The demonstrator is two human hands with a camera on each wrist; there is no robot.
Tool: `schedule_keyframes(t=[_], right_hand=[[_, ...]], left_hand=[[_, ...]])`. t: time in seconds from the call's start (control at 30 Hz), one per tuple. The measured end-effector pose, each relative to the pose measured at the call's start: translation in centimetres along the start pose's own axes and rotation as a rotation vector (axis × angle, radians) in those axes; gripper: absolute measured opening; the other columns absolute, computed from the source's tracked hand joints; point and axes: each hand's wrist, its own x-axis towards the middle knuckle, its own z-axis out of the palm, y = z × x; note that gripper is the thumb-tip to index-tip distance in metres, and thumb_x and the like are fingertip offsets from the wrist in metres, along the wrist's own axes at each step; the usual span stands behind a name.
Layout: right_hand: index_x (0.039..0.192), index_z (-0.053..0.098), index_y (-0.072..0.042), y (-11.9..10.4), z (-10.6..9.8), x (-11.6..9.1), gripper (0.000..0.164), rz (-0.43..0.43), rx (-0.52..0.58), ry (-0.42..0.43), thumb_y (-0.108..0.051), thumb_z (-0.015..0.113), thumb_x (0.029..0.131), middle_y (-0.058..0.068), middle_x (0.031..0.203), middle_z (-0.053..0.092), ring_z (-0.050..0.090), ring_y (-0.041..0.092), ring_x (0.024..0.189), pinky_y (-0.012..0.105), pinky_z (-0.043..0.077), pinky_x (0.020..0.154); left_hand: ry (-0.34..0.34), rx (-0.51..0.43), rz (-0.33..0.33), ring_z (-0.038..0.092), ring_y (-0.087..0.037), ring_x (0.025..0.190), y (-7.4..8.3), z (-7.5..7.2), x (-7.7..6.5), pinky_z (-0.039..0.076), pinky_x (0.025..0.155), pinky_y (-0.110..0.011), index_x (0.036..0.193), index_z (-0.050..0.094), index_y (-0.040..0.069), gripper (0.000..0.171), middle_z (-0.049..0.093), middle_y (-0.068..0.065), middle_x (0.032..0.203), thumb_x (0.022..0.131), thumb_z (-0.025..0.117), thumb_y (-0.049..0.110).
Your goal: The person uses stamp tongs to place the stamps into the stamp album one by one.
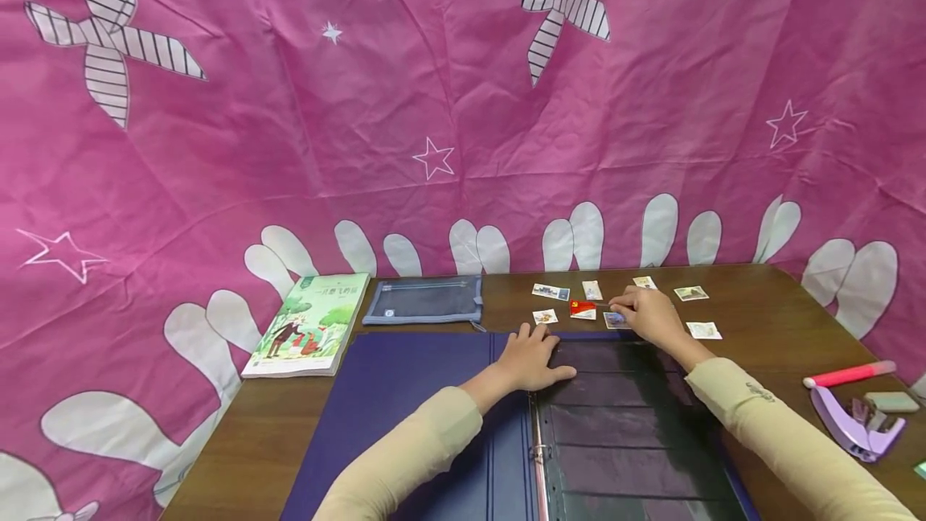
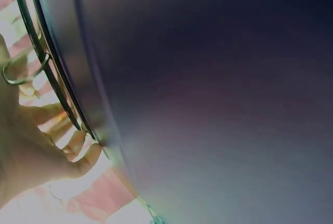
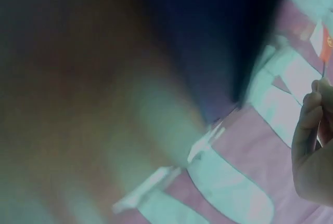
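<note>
**Beyond the binder's point(image 1: 405, 380) far edge: a red stamp point(image 1: 583, 310) at a tool's tip**

Past the binder's far rim, we find the red stamp at the end of a thin tool point(image 1: 602, 304), which the right hand point(image 1: 654, 318) pinches between thumb and fingers. Seven other stamps point(image 1: 692, 293) lie scattered on the strip of brown table point(image 1: 767, 308) between binder and pink curtain point(image 1: 463, 103). The left hand point(image 1: 531, 360) rests at the binder's far edge, fingers spread, its thumb stretched over the black pocket page point(image 1: 615, 432) right of the rings.

Left of the stamps, the zip pouch point(image 1: 427, 301) lies just beyond the binder, with the green book point(image 1: 311, 328) beside it. Rightward we see a broader stretch of wood — between the binder and the red pen point(image 1: 850, 374) — crossed by the right sleeve point(image 1: 784, 420). A lavender tool point(image 1: 839, 416) lies on the near side of the pen.

For writing, the book's title seems to us to read 一只想飞的猫. The red stamp bears a yellow emblem at its far left corner. Lettering on the other stamps, the pouch's pale badge and the sleeve's dark script are too small for us to read.
</note>
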Motion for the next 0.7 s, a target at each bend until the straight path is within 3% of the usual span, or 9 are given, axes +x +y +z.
schedule_keyframes(t=[0.13,0.27,0.37,0.47,0.6,0.7], right_hand=[[0.085,0.075,-0.005,-0.1,-0.8,-0.5,0.012,-0.043,0.045,0.078,-0.013,0.071,0.078,0.000,0.063,0.060,0.044,0.011,0.052,0.022,0.029,0.050],[0.084,0.075,-0.003,-0.3,-1.7,-0.8,0.010,-0.074,0.078,0.122,-0.011,0.072,0.077,0.003,0.065,0.063,0.042,0.005,0.049,0.021,0.029,0.048],[0.085,0.075,-0.002,-0.4,-2.2,-0.9,0.011,-0.060,0.096,0.112,-0.011,0.071,0.078,0.003,0.065,0.061,0.034,0.001,0.047,0.021,0.028,0.046],[0.088,0.074,-0.002,-0.6,-2.6,-1.0,0.013,-0.030,0.109,0.090,-0.012,0.070,0.080,0.004,0.064,0.060,0.033,0.002,0.048,0.021,0.027,0.046],[0.088,0.074,-0.002,-0.9,-2.7,-1.2,0.014,-0.015,0.116,0.064,-0.012,0.071,0.079,0.004,0.066,0.063,0.048,0.013,0.054,0.022,0.030,0.051],[0.089,0.075,-0.002,-1.2,-2.7,-1.5,0.015,-0.016,0.124,0.027,-0.012,0.071,0.078,0.002,0.066,0.063,0.049,0.015,0.054,0.022,0.031,0.052]], left_hand=[[0.014,0.030,-0.049,0.040,-0.023,0.117,0.8,0.1,0.4,0.039,0.094,-0.037,0.131,0.052,0.016,0.063,0.038,-0.006,0.144,0.086,0.050,0.060],[0.037,0.043,-0.051,0.040,-0.022,0.116,1.0,0.2,0.7,0.038,0.093,-0.036,0.123,0.056,0.014,0.055,0.043,-0.004,0.137,0.088,0.050,0.056],[0.053,0.070,-0.038,0.040,-0.021,0.115,1.0,0.2,0.9,0.035,0.092,-0.036,0.114,0.055,0.014,0.046,0.046,-0.002,0.127,0.090,0.048,0.053],[0.060,0.096,-0.040,0.039,-0.020,0.114,0.9,0.3,1.1,0.032,0.093,-0.035,0.106,0.052,0.015,0.040,0.044,-0.004,0.128,0.091,0.047,0.052],[0.079,0.081,-0.032,0.039,-0.019,0.108,0.8,0.5,1.1,0.031,0.088,-0.032,0.104,0.048,0.015,0.038,0.045,-0.004,0.126,0.091,0.049,0.050],[0.103,0.044,-0.012,0.040,-0.017,0.102,0.7,0.6,1.1,0.032,0.082,-0.029,0.106,0.047,0.014,0.038,0.047,-0.002,0.113,0.089,0.053,0.047]])
